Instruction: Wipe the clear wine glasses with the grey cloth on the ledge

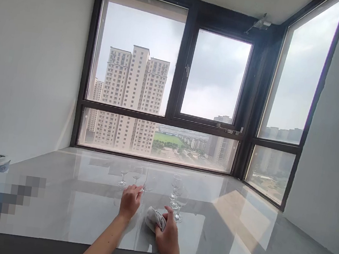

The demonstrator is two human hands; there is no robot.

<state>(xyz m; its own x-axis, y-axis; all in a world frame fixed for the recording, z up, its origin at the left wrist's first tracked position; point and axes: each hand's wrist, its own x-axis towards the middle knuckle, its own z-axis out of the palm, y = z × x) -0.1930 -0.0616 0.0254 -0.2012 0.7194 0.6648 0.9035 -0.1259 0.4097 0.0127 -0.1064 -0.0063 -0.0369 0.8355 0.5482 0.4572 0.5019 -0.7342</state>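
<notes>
High-rise apartment room, dark-framed corner windows (174, 90) over tower blocks, white walls, polished marble sill (237, 227)
</notes>
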